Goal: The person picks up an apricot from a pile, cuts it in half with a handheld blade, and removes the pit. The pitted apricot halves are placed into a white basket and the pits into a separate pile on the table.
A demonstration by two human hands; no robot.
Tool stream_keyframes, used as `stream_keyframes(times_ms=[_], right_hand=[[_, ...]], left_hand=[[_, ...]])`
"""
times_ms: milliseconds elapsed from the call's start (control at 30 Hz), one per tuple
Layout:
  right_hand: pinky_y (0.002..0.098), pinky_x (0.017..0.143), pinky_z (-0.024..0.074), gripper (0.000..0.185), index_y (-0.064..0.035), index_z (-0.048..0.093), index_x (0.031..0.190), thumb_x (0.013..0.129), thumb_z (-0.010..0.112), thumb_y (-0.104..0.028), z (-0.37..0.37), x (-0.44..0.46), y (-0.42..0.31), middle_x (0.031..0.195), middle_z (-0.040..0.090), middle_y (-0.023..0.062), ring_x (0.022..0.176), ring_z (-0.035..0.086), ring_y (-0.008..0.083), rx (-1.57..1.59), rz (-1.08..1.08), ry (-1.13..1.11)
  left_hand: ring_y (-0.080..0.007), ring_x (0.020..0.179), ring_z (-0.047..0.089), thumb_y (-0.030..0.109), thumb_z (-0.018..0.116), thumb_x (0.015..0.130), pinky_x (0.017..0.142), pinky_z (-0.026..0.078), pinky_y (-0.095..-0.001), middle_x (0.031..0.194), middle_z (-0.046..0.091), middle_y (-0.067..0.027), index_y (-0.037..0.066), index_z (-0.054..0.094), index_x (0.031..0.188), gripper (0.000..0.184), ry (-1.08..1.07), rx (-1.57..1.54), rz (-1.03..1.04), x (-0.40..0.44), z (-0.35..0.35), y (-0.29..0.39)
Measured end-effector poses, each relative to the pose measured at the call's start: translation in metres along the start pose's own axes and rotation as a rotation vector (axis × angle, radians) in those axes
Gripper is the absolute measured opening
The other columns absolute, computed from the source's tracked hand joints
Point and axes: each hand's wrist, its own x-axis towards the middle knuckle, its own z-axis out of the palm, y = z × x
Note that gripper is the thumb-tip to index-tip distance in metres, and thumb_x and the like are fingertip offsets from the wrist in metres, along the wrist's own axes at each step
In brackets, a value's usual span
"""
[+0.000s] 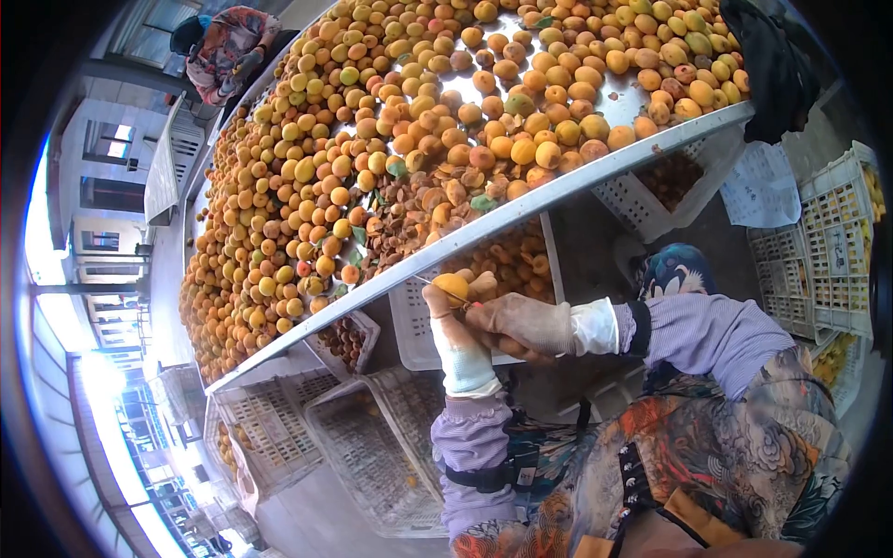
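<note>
My left hand (pixel 453 335) is closed around a yellow-orange apricot (pixel 453 286), just off the near edge of the metal table. My right hand (pixel 523 324) presses in beside the fruit, fingers curled. From its fingertips a thin-bladed knife (pixel 464 299) seems to run across the apricot; its handle is mostly hidden in the grip. Both hands wear pale, stained gloves. Below them stands a white crate (pixel 409 321) with split apricot halves (pixel 507 260) in it. Pits and torn pieces (pixel 409 228) lie on the table close by.
Whole apricots (pixel 307 177) cover much of the metal table, whose raised rim (pixel 577 177) runs between me and the fruit. Plastic crates (pixel 372 446) stand on the floor at left, and stacked crates (pixel 819 242) at right. Another person (pixel 233 51) works at the far left.
</note>
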Motion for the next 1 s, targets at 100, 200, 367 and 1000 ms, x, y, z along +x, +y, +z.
stream_keyframes(times_ms=[100,200,367,1000], right_hand=[[0.0241,0.038,0.0320,0.042,-0.0076,0.051,0.086,0.094,0.041,-0.048,-0.019,0.027,0.053,0.049,0.040,-0.0028,0.040,0.041,0.0092,-0.757,-0.688,0.156],[0.0261,0.044,0.0369,0.038,-0.0075,0.052,0.088,0.096,0.042,-0.044,-0.011,0.013,0.041,0.056,0.046,-0.0016,0.047,0.045,0.0098,-0.648,-0.498,0.185],[0.0346,0.063,0.0432,0.033,-0.0046,0.056,0.093,0.096,0.042,-0.035,-0.010,0.015,0.041,0.075,0.055,0.0100,0.072,0.053,0.0236,-0.465,-0.040,0.243],[0.0233,0.030,0.0200,0.047,-0.0115,0.045,0.076,0.094,0.034,-0.054,0.008,0.014,0.031,0.045,0.030,-0.0058,0.033,0.026,0.0060,0.086,0.029,0.011]], left_hand=[[-0.0223,0.075,0.060,0.054,0.043,0.091,0.072,0.049,-0.0332,0.088,0.063,-0.0162,0.001,0.053,0.102,0.055,0.025,0.063,0.083,0.003,-0.002,0.001],[-0.0205,0.074,0.059,0.052,0.043,0.092,0.072,0.048,-0.0309,0.086,0.063,-0.0144,0.002,0.052,0.101,0.052,0.061,0.133,0.259,0.012,-0.010,-0.004],[-0.0171,0.078,0.059,0.046,0.043,0.095,0.070,0.048,-0.0282,0.091,0.061,-0.0122,0.000,0.052,0.104,0.047,-0.043,0.333,0.288,0.003,-0.014,0.005],[-0.0341,0.092,0.059,0.054,0.044,0.090,0.084,0.049,-0.0456,0.091,0.061,-0.0176,-0.001,0.053,0.105,0.058,-0.079,-0.289,-0.100,0.004,-0.025,0.007]])
